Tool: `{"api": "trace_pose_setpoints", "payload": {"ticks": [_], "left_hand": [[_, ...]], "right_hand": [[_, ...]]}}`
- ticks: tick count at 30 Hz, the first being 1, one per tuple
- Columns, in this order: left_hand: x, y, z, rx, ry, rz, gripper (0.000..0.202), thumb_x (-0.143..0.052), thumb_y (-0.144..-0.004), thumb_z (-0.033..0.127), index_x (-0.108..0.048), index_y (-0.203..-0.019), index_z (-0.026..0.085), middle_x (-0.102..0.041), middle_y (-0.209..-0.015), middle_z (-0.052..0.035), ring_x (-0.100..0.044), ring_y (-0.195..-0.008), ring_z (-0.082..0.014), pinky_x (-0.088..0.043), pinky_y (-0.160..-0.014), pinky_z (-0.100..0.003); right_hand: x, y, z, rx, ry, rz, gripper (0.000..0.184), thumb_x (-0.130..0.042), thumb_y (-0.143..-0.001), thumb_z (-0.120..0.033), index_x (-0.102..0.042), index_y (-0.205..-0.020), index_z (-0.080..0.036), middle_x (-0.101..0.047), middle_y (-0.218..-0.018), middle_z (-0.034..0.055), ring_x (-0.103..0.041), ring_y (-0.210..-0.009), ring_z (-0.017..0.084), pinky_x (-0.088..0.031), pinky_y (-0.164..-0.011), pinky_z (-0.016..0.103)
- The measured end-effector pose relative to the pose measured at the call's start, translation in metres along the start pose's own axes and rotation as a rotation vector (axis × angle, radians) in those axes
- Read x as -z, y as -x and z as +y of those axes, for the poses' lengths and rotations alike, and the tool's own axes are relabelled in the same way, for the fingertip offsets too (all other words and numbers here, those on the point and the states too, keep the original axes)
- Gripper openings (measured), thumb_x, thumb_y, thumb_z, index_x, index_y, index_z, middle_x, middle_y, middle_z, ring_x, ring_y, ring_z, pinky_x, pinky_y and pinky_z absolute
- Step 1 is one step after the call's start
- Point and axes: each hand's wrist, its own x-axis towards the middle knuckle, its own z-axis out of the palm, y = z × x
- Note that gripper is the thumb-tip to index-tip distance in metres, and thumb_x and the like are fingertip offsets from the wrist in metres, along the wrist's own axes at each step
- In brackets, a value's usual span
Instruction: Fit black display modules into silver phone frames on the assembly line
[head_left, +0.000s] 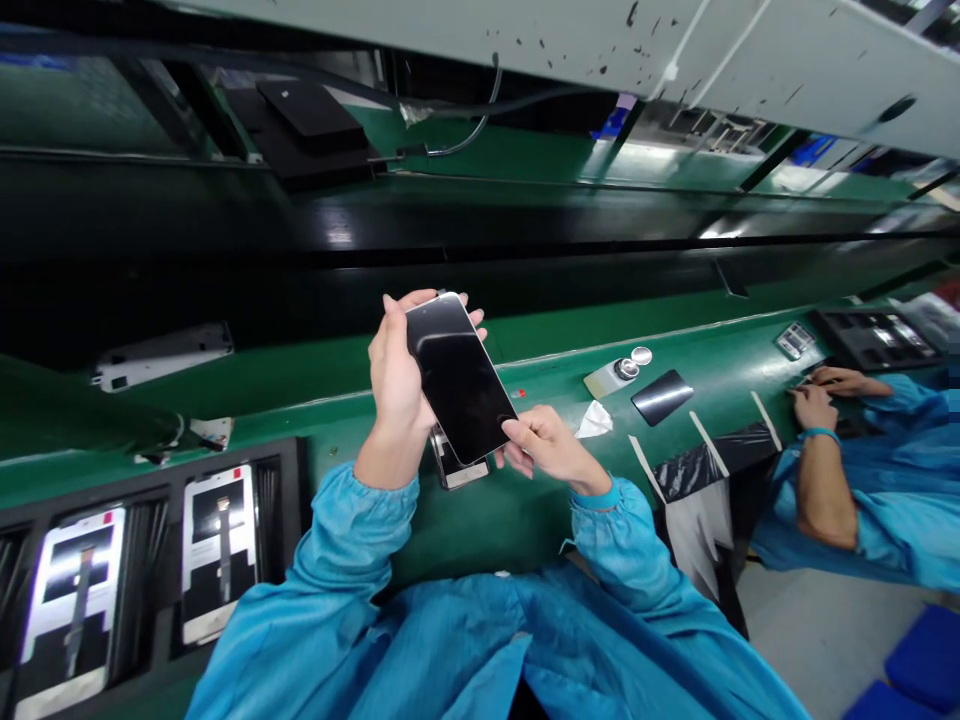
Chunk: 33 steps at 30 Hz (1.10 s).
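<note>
Between the fingers (519, 434) — a phone (459, 380)

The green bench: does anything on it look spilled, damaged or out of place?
Right of the held phone-like device, a bottle seems to have its round lid open, near a crumpled white wipe: slightly untidy. No spill or clear damage shows.

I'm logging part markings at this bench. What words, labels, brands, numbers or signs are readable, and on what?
None can be read.
Dark-screened device between the hands: no lettering shows on its face.
Panels in the black tray: any print is too small or blurred to read.
Bottle: no legible label.
</note>
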Motion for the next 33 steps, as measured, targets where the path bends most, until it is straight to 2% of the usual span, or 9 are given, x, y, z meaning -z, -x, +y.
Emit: {"api": "trace_pose_setpoints", "payload": {"ticks": [7,10,13,16,19,21,26,30,33], "left_hand": [[0.006,-0.004,-0.001,-0.090,0.025,0.007,0.049,-0.071,-0.103,0.074,-0.070,-0.108,0.026,-0.086,-0.109,-0.0059,-0.086,-0.101,-0.0265,-0.072,-0.091,-0.040],[0.003,-0.003,0.003,-0.064,0.049,0.037,0.044,-0.067,-0.107,0.069,-0.071,-0.106,0.025,-0.086,-0.109,-0.0062,-0.086,-0.101,-0.0263,-0.072,-0.092,-0.041],[-0.004,0.002,0.010,-0.035,0.090,0.099,0.042,-0.055,-0.114,0.064,-0.070,-0.104,0.026,-0.085,-0.109,-0.0048,-0.084,-0.105,-0.0269,-0.070,-0.096,-0.045],[-0.008,0.008,0.018,-0.011,0.109,0.103,0.044,-0.054,-0.113,0.069,-0.071,-0.104,0.030,-0.085,-0.113,-0.0024,-0.079,-0.125,-0.0304,-0.068,-0.104,-0.048],[-0.008,0.014,0.025,0.011,0.103,0.094,0.047,-0.062,-0.105,0.079,-0.072,-0.108,0.033,-0.084,-0.122,-0.0024,-0.067,-0.148,-0.0353,-0.064,-0.114,-0.054],[-0.008,0.018,0.028,0.006,0.096,0.098,0.048,-0.066,-0.101,0.082,-0.073,-0.111,0.035,-0.083,-0.127,-0.0028,-0.063,-0.153,-0.0364,-0.064,-0.115,-0.057],[-0.011,0.027,0.028,-0.028,0.109,0.077,0.042,-0.067,-0.101,0.077,-0.074,-0.114,0.038,-0.081,-0.134,-0.0047,-0.067,-0.149,-0.0389,-0.066,-0.113,-0.061],[-0.017,0.034,0.023,-0.031,0.125,0.091,0.039,-0.064,-0.104,0.072,-0.069,-0.123,0.039,-0.079,-0.138,-0.0054,-0.069,-0.146,-0.0378,-0.067,-0.111,-0.059],[-0.021,0.038,0.021,-0.052,0.137,0.096,0.030,-0.058,-0.109,0.064,-0.065,-0.124,0.038,-0.079,-0.129,-0.0049,-0.076,-0.136,-0.0348,-0.070,-0.104,-0.052]], "right_hand": [[-0.020,-0.011,0.012,0.011,-0.111,0.089,0.084,-0.067,-0.095,-0.090,-0.050,-0.044,-0.025,-0.043,-0.037,-0.0026,-0.062,-0.049,0.016,-0.058,-0.065,0.031],[-0.025,-0.010,0.007,-0.003,-0.114,0.095,0.085,-0.064,-0.095,-0.091,-0.054,-0.046,-0.023,-0.051,-0.041,-0.0001,-0.065,-0.052,0.016,-0.058,-0.065,0.031],[-0.036,-0.005,-0.002,-0.007,-0.154,0.031,0.083,-0.061,-0.097,-0.092,-0.061,-0.053,-0.021,-0.058,-0.047,0.0009,-0.065,-0.055,0.016,-0.064,-0.074,0.034],[-0.048,-0.001,-0.009,0.026,-0.201,-0.066,0.077,-0.062,-0.100,-0.088,-0.066,-0.063,-0.020,-0.059,-0.050,-0.0007,-0.067,-0.061,0.017,-0.067,-0.087,0.039],[-0.054,0.005,-0.011,0.071,-0.233,-0.136,0.069,-0.059,-0.108,-0.079,-0.072,-0.076,-0.018,-0.063,-0.059,0.0001,-0.068,-0.066,0.018,-0.065,-0.085,0.039],[-0.054,0.010,-0.011,0.106,-0.278,-0.152,0.063,-0.055,-0.114,-0.070,-0.074,-0.083,-0.017,-0.065,-0.065,0.0014,-0.067,-0.068,0.018,-0.064,-0.084,0.040],[-0.054,0.014,-0.015,0.181,-0.350,-0.152,0.056,-0.050,-0.117,-0.057,-0.069,-0.081,-0.019,-0.064,-0.070,0.0013,-0.065,-0.067,0.018,-0.065,-0.098,0.048],[-0.056,0.014,-0.017,0.201,-0.278,-0.168,0.059,-0.047,-0.118,-0.061,-0.069,-0.082,-0.019,-0.063,-0.067,0.0014,-0.068,-0.070,0.020,-0.067,-0.097,0.049],[-0.060,0.016,-0.016,0.208,-0.243,-0.150,0.056,-0.051,-0.118,-0.059,-0.070,-0.083,-0.019,-0.062,-0.063,-0.0004,-0.070,-0.067,0.018,-0.068,-0.092,0.045]]}}
